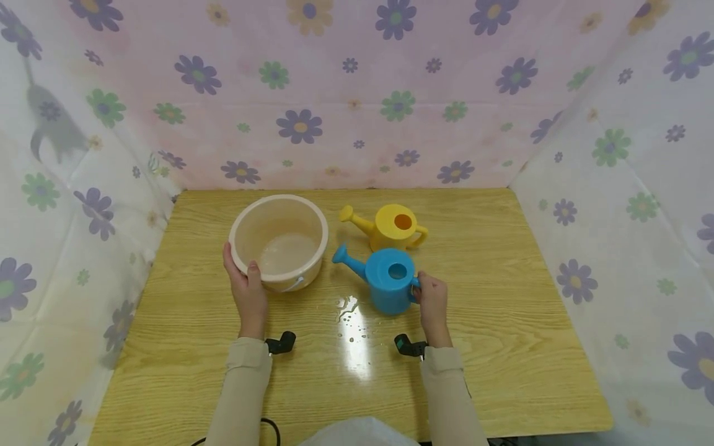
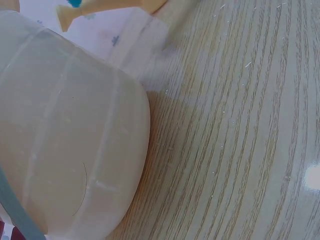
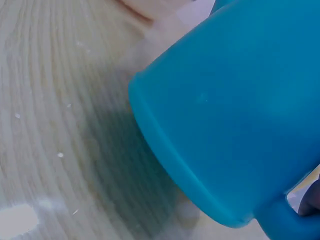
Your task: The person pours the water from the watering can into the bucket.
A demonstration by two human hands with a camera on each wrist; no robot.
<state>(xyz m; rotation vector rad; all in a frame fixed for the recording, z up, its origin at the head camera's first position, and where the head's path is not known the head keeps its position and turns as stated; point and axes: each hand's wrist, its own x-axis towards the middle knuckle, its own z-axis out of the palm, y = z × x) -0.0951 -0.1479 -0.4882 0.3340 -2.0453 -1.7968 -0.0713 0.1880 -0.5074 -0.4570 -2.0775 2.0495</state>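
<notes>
My left hand [image 1: 249,298] holds the near left side of a cream plastic bucket [image 1: 301,277], thumb up at the rim and fingers along its outer wall. Inside, the bucket shows a pale, shiny bottom; its wall [image 2: 85,130] fills the left of the left wrist view. My right hand [image 1: 434,305] grips the handle of a blue watering can [image 1: 388,288], whose spout points left toward the bucket. In the right wrist view, the can's base hangs over a dark shadow. Behind it stands a yellow watering can [image 1: 385,235], spout also to the left.
Small puddles and drops of water [image 1: 347,308] lie on the wooden table [image 1: 502,322] between my forearms. Flower-patterned cloth [image 1: 357,80] walls the table at the back and both sides. A black cable [image 1: 271,424] runs near my left sleeve.
</notes>
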